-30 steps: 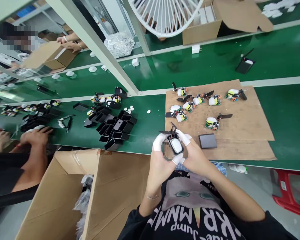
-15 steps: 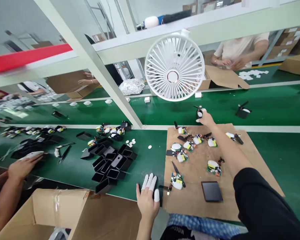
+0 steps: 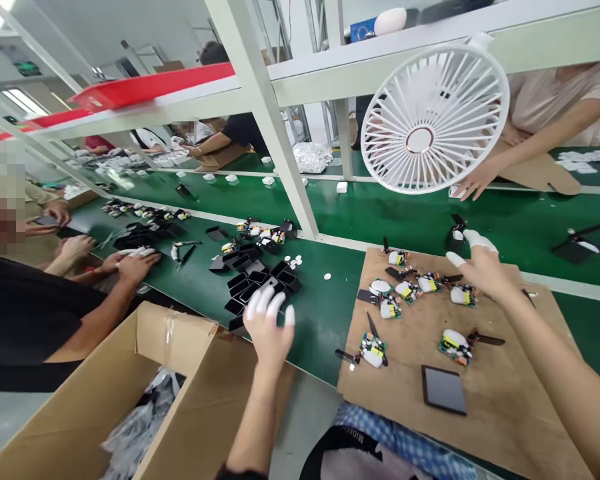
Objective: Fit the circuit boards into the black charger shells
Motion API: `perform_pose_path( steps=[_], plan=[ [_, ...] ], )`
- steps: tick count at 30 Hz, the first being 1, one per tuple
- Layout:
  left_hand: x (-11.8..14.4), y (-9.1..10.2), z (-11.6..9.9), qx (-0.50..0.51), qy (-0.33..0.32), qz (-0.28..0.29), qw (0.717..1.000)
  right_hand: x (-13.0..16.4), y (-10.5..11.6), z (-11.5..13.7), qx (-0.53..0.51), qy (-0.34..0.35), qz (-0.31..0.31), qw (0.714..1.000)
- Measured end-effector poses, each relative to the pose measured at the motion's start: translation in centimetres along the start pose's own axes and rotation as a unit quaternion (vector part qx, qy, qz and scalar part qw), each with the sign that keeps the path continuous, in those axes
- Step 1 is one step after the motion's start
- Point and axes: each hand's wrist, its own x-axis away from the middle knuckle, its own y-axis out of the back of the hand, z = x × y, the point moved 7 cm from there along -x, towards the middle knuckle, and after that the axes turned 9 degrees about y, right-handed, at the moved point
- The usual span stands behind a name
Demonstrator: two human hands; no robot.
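My left hand (image 3: pixel 269 333), with white finger cots, reaches over the near edge of a cluster of black rectangular housings (image 3: pixel 240 283). Its fingers are spread and nothing shows in them. My right hand (image 3: pixel 483 265) is stretched out at the green belt, thumb and fingers apart. Just beyond its fingertips a black housing (image 3: pixel 455 239) with a part sticking out stands on the belt. Under my right arm lies a cardboard sheet (image 3: pixel 405 363) bearing several circuit boards (image 3: pixel 373 350) with yellow and white parts, plus a flat dark rectangular piece (image 3: pixel 444 389).
A white fan (image 3: pixel 420 140) hangs from the shelf frame ahead, beside a slanting post (image 3: pixel 280 133). An open carton (image 3: pixel 190 400) stands at my lower left. Co-workers' hands (image 3: pixel 135 263) are busy to the left; another person's hand (image 3: pixel 483 177) reaches in across the belt.
My right hand has let go of the black housing, which now stands on the belt. My left hand has moved from the table edge to the housings. The view has turned left.
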Motion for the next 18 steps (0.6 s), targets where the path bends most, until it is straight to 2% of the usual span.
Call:
perform_pose_path(
  steps=[2, 4, 6, 7, 10, 13, 15, 18],
  plan=[
    [-3.5, -1.8, 0.9, -0.130, 0.038, 0.040, 0.990, 2.2, 0.6, 1.9, 0.003, 0.045, 0.006, 0.999],
    [-5.5, -4.8, 0.9, -0.203, 0.019, 0.136, 0.969, 4.4, 1.2, 3.8, 0.008, 0.085, 0.000, 0.996],
    [-6.2, -7.0, 0.2, -0.223, -0.019, 0.199, 0.954, 6.4, 1.1, 5.7, 0.017, 0.115, 0.006, 0.993],
    [-6.3, -7.6, -0.4, -0.214, -0.036, 0.207, 0.954, 7.2, 0.8, 6.6, 0.021, 0.125, 0.021, 0.992],
    [-5.6, -7.7, -3.1, -0.105, -0.073, 0.184, 0.974, 8.5, -1.2, 9.6, 0.022, 0.162, 0.100, 0.982],
    [-3.8, -6.9, -5.7, 0.094, -0.064, 0.190, 0.975, 7.8, -3.5, 12.5, 0.017, 0.197, 0.174, 0.965],
    [-2.1, -6.6, -6.6, 0.233, -0.012, 0.219, 0.948, 6.6, -5.1, 14.3, 0.016, 0.222, 0.231, 0.947],
    [0.8, -6.6, -7.2, 0.402, 0.092, 0.264, 0.872, 4.5, -7.6, 16.4, 0.013, 0.261, 0.330, 0.907]
  ],
)
